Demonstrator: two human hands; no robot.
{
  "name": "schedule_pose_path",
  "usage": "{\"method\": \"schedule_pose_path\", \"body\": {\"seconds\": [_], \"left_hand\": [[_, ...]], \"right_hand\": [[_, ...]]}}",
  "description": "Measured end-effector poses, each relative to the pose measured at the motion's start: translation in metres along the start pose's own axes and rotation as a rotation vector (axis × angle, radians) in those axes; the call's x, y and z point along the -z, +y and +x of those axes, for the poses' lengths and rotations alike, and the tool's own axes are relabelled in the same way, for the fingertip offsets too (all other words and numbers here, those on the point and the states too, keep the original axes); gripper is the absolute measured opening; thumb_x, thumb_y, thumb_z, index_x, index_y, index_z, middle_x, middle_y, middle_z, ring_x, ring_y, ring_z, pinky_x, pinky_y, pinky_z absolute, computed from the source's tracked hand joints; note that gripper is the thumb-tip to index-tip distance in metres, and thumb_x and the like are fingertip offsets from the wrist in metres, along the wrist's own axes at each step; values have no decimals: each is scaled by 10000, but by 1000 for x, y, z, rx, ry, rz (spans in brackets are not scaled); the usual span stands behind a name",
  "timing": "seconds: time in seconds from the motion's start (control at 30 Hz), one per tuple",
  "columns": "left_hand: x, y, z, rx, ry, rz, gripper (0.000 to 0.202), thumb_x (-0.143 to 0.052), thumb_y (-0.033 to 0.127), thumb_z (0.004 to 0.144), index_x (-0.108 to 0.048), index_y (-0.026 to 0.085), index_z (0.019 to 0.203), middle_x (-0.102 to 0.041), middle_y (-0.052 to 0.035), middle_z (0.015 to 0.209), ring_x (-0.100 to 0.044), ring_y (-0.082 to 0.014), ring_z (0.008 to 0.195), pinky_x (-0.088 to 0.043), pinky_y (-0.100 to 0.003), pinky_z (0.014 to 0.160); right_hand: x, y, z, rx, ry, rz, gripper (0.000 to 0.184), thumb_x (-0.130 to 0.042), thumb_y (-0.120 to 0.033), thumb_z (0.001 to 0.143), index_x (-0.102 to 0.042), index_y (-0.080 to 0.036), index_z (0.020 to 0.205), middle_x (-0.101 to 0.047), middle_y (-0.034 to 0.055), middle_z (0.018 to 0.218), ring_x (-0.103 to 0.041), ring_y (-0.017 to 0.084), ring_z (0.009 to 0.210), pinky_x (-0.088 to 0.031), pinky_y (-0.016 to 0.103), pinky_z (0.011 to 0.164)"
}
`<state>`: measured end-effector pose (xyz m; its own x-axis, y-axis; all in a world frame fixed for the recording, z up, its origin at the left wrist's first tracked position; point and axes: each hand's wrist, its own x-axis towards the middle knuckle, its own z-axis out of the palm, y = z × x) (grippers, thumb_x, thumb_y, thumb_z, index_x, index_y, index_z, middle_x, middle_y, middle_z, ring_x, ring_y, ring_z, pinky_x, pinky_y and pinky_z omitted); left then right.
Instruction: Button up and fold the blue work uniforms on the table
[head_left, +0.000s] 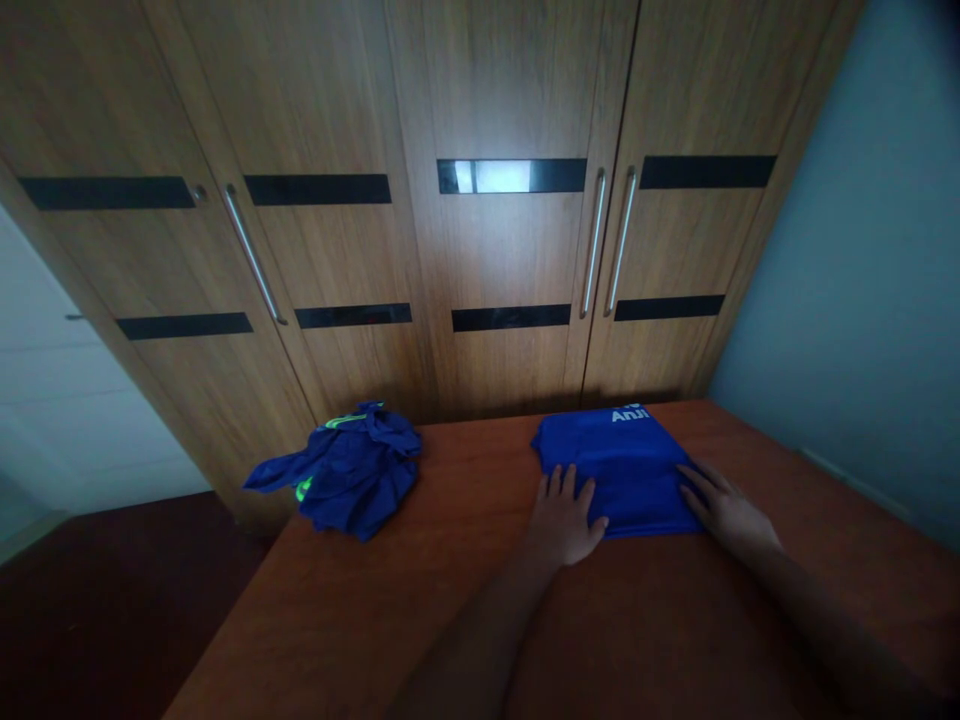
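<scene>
A blue garment with white lettering (616,465) lies folded into a flat, roughly four-sided shape on the reddish-brown table. My left hand (566,520) rests at its left front corner, fingers spread and touching the cloth. At the right edge my right hand (727,512) lies with its fingers stretched out onto the fabric. Neither hand grips anything. A second blue garment with bright green trim (364,470) sits crumpled in a heap at the table's far left.
The wooden table (360,620) reaches back almost to a wardrobe (502,250) with metal handles and dark strips. A pale blue wall (862,300) stands on the right. Beyond the table's left edge is dark floor (135,590).
</scene>
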<state>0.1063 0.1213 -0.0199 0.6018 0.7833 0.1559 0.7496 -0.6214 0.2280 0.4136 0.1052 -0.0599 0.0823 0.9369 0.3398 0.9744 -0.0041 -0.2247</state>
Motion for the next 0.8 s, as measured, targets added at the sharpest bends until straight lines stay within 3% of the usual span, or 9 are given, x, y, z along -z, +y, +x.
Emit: {"method": "schedule_pose_path", "body": {"seconds": [0.23,0.37,0.63,0.8], "left_hand": [[-13,27,45,-7,-89,-23,706,-252,621,868,-287,200,1434,-193,-148,1532,-150,-380,1385,-136,-579,1078],[-18,37,56,-11,-82,-43,718,-273,620,862,-302,182,1430,-199,-162,1528,-150,-388,1384,-137,-573,1079],[-10,34,44,-66,-58,-50,651,-298,570,885,-333,187,1411,-241,-150,1515,-190,-361,1380,-174,-562,1084],[7,10,9,-218,28,-148,462,-437,377,880,-489,170,1290,-429,-109,1416,-366,-246,1313,-300,-393,1091]], "right_hand": [[2,54,15,-54,-6,-134,508,-284,-474,910,-539,-249,1288,-461,73,1393,-460,282,1221,-395,445,1003],[5,67,19,-37,-25,-195,513,-274,-463,917,-538,-232,1292,-459,78,1395,-432,286,1235,-393,451,990],[16,47,18,-128,-62,-353,473,-306,-399,898,-544,-262,1283,-475,77,1383,-417,322,1232,-414,542,891],[25,12,26,-80,-23,-327,392,-374,-282,848,-657,-233,1116,-539,94,1301,-435,308,1218,-361,529,961]]}}
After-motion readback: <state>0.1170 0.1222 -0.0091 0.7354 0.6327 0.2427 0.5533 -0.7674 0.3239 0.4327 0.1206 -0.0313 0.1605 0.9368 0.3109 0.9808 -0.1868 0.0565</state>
